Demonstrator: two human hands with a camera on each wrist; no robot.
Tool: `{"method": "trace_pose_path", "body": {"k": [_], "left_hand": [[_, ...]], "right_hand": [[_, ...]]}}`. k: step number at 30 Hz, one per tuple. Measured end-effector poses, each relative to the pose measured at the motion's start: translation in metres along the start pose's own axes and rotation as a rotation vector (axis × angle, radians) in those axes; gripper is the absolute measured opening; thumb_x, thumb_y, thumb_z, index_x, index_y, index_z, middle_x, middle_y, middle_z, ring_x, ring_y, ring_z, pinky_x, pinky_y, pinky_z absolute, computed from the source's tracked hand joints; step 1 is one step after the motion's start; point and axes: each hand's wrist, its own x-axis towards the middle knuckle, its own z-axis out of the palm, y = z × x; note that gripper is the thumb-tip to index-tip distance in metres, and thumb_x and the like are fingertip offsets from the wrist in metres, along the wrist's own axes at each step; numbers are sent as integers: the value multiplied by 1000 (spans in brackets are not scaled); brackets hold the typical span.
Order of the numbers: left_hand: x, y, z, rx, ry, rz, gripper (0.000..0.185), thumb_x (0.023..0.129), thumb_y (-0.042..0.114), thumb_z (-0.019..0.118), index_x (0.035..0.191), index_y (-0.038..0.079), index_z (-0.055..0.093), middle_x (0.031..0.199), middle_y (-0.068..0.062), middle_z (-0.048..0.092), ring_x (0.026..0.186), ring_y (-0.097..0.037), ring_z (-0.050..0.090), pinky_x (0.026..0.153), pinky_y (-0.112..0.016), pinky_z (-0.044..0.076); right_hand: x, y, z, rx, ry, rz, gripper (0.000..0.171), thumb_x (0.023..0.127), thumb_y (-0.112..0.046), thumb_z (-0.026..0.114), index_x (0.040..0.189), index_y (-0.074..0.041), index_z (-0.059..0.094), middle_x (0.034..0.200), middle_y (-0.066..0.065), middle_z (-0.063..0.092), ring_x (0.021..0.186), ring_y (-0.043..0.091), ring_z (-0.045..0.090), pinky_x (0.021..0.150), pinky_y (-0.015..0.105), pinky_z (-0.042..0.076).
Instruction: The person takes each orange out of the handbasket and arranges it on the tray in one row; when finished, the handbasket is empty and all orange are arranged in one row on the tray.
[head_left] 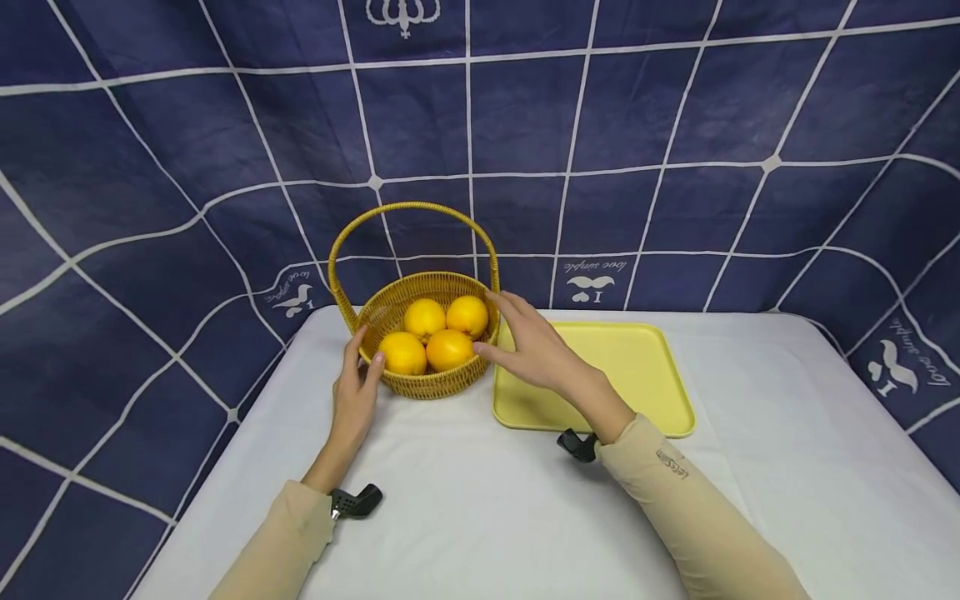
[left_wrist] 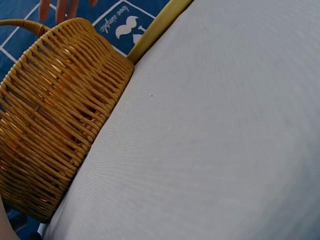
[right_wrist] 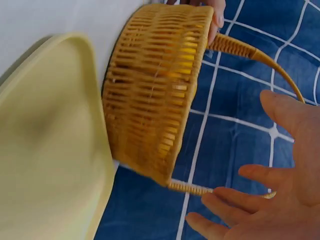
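Observation:
A yellow-brown wicker basket (head_left: 431, 385) with a tall arched handle stands toward the back left of the table, holding several oranges (head_left: 451, 350). At its left rim, my left hand (head_left: 355, 407) grips the edge, with fingers and thumb on either side. My right hand (head_left: 536, 343) is beside the right rim, fingers spread and extended, palm toward the basket. In the right wrist view, the right hand (right_wrist: 280, 185) shows a gap between its fingers and the basket wall (right_wrist: 145, 95). The left wrist view shows mostly the basket's woven side (left_wrist: 55, 115), with oranges glimpsed through the weave.
A pale yellow rectangular tray (head_left: 630, 367) lies right of the basket, partly under my right forearm in the head view. White cloth (head_left: 480, 508) covers the table. A dark blue curtain with white grid lines (head_left: 637, 125) hangs behind and at both sides.

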Motion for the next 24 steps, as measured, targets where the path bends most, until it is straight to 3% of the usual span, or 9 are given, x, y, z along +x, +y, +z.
{"method": "trace_pose_path", "body": {"k": [9, 17, 24], "left_hand": [[2, -1, -1, 12, 5, 3, 58, 112, 37, 51, 166, 28, 31, 171, -3, 34, 156, -32, 36, 125, -57, 36], [1, 1, 2, -6, 2, -9, 58, 112, 36, 51, 166, 30, 31, 171, -2, 35, 156, -31, 37, 125, -55, 36], [0, 0, 0, 11, -8, -25, 58, 112, 39, 51, 166, 33, 30, 172, -2, 34, 156, -32, 36, 126, -56, 35]], "right_hand": [[33, -12, 26, -2, -40, -23, 77, 100, -44, 71, 160, -7, 41, 160, 15, 48, 148, 35, 45, 126, 50, 37], [56, -19, 40, -12, -123, -52, 69, 97, -34, 78, 150, 3, 52, 144, 18, 64, 129, 31, 62, 111, 44, 52], [69, -33, 51, -137, -153, -1, 58, 91, -34, 84, 134, 0, 67, 122, 12, 74, 109, 27, 68, 97, 40, 58]]}}
